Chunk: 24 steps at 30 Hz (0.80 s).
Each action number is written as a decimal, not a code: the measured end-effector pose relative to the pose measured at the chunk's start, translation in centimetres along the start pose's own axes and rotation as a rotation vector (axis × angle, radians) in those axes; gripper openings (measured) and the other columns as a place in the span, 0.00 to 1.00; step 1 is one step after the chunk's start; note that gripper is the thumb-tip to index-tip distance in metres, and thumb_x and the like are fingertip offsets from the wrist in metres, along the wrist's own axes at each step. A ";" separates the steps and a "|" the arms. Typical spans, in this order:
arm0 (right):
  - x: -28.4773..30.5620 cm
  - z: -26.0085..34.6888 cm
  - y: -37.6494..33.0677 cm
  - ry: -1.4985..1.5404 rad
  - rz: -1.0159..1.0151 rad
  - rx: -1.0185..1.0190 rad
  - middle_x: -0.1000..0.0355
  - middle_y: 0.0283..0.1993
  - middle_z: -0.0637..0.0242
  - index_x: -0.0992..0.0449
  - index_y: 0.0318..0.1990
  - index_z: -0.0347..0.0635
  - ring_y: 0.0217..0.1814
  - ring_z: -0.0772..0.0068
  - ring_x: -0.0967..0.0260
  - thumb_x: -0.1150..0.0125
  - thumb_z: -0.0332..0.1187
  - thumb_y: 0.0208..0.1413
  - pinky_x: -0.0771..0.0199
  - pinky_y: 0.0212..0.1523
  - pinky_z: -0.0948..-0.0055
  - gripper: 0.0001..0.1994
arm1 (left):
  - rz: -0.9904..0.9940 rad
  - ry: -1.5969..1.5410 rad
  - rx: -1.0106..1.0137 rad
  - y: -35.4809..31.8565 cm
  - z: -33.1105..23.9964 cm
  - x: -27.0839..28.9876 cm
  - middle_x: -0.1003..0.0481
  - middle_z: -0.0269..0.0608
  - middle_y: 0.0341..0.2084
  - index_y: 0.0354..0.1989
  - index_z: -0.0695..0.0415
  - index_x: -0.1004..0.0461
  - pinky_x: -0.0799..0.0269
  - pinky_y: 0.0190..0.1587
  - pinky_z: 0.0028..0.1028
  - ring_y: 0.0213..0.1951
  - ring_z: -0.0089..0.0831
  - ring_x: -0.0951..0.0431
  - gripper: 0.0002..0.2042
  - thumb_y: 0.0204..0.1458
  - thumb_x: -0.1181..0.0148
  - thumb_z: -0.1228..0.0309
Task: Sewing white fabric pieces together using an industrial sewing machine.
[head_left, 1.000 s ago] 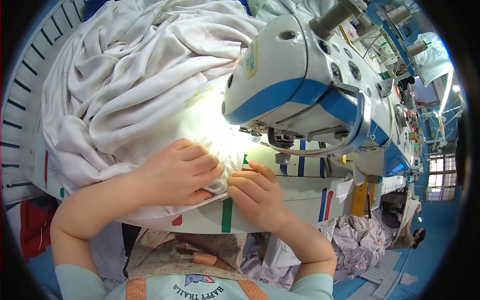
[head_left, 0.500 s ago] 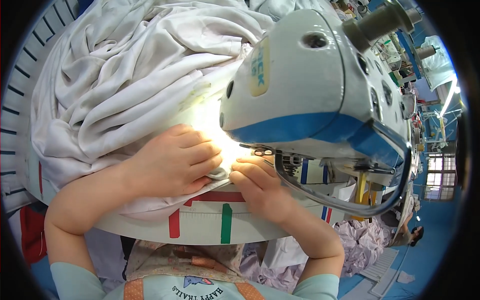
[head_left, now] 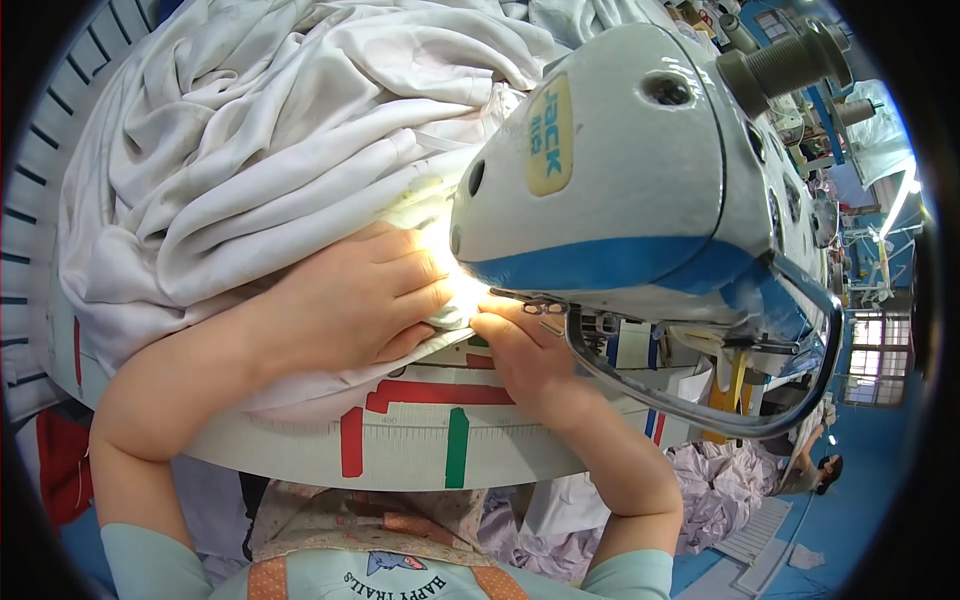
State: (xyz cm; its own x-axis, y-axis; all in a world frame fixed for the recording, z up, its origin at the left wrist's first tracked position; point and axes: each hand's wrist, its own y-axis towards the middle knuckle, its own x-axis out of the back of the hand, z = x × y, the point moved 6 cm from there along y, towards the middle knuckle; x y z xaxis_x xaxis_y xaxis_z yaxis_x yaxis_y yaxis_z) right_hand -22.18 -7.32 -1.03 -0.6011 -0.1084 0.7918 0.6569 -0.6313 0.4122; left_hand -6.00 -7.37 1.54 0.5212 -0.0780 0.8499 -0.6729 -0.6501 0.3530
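A large heap of white fabric [head_left: 270, 170] is spread over the table of a white and blue sewing machine [head_left: 610, 190]. My left hand [head_left: 365, 295] presses on the fabric near its front edge, its fingers curled and bunched together with cloth under them. Close by, my right hand [head_left: 525, 350] pinches the cloth edge with thumb and forefinger, just below the machine head. A bright lamp glow washes out the spot between my hands, so the needle area and the exact fold there are hidden.
Red tape [head_left: 440, 395] and green tape [head_left: 456, 445] mark the table's front edge along a printed scale. A curved metal guard [head_left: 700, 415] juts out at the machine's right. Further right are crumpled lilac cloth [head_left: 720, 490] and another person [head_left: 815, 465].
The view has shifted slightly, so the machine sits further right. My fingers and the cloth edge have moved a little away from me, showing more of the red tape and table.
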 end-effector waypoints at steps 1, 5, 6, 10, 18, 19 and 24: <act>0.0 -0.2 0.1 0.002 0.009 -0.005 0.26 0.41 0.60 0.23 0.37 0.41 0.41 0.59 0.28 0.41 0.18 0.46 0.29 0.43 0.66 0.11 | -0.007 -0.003 0.002 0.0 0.0 0.0 0.29 0.37 0.39 0.40 0.56 0.28 0.31 0.48 0.32 0.44 0.35 0.29 0.15 0.43 0.38 0.67; 0.1 -0.3 -0.4 -0.007 0.027 -0.023 0.26 0.42 0.60 0.23 0.37 0.41 0.40 0.59 0.28 0.41 0.18 0.46 0.29 0.43 0.67 0.11 | -0.004 0.003 0.005 0.0 0.2 -0.1 0.29 0.38 0.40 0.41 0.57 0.28 0.31 0.49 0.32 0.45 0.36 0.29 0.16 0.43 0.37 0.68; 0.0 -0.2 -0.6 -0.006 0.027 -0.022 0.26 0.42 0.60 0.23 0.37 0.41 0.40 0.59 0.28 0.41 0.18 0.46 0.29 0.43 0.67 0.11 | -0.007 0.002 0.005 0.0 0.2 0.0 0.29 0.38 0.40 0.41 0.57 0.28 0.31 0.49 0.32 0.45 0.36 0.29 0.16 0.43 0.37 0.68; -0.9 -1.6 -1.1 0.128 0.081 -0.234 0.27 0.44 0.61 0.23 0.38 0.42 0.43 0.59 0.29 0.41 0.18 0.47 0.29 0.43 0.67 0.11 | -0.030 -0.022 -0.009 -0.2 0.2 0.1 0.29 0.38 0.41 0.40 0.57 0.29 0.31 0.49 0.33 0.46 0.36 0.29 0.15 0.42 0.37 0.69; -0.3 -0.7 -1.1 -0.164 0.101 -0.059 0.27 0.43 0.64 0.23 0.41 0.46 0.39 0.60 0.32 0.42 0.22 0.48 0.32 0.40 0.66 0.12 | -0.068 -0.022 -0.023 0.0 0.1 0.5 0.29 0.38 0.39 0.40 0.56 0.28 0.32 0.49 0.34 0.44 0.37 0.29 0.15 0.43 0.38 0.68; -0.8 -1.7 -1.2 -0.146 0.169 -0.151 0.28 0.42 0.63 0.24 0.41 0.45 0.38 0.60 0.32 0.43 0.23 0.49 0.33 0.39 0.66 0.11 | -0.024 0.006 0.013 0.0 -0.1 0.3 0.29 0.38 0.39 0.39 0.57 0.28 0.33 0.49 0.34 0.44 0.37 0.30 0.15 0.43 0.38 0.67; -0.9 -6.9 -0.4 -0.861 0.220 -0.069 0.29 0.49 0.62 0.29 0.51 0.45 0.51 0.62 0.32 0.48 0.36 0.59 0.32 0.52 0.63 0.15 | -0.056 0.223 0.158 -1.0 -4.1 -0.7 0.29 0.38 0.37 0.39 0.60 0.27 0.37 0.47 0.33 0.44 0.34 0.31 0.15 0.42 0.44 0.69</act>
State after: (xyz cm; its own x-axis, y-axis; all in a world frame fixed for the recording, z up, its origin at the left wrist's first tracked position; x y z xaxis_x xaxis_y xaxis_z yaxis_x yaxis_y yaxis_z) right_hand -25.08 -12.26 -5.03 0.1046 0.3641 0.9254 0.6713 -0.7124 0.2044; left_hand -7.84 -3.57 2.23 0.4153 0.1181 0.9020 -0.5472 -0.7596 0.3515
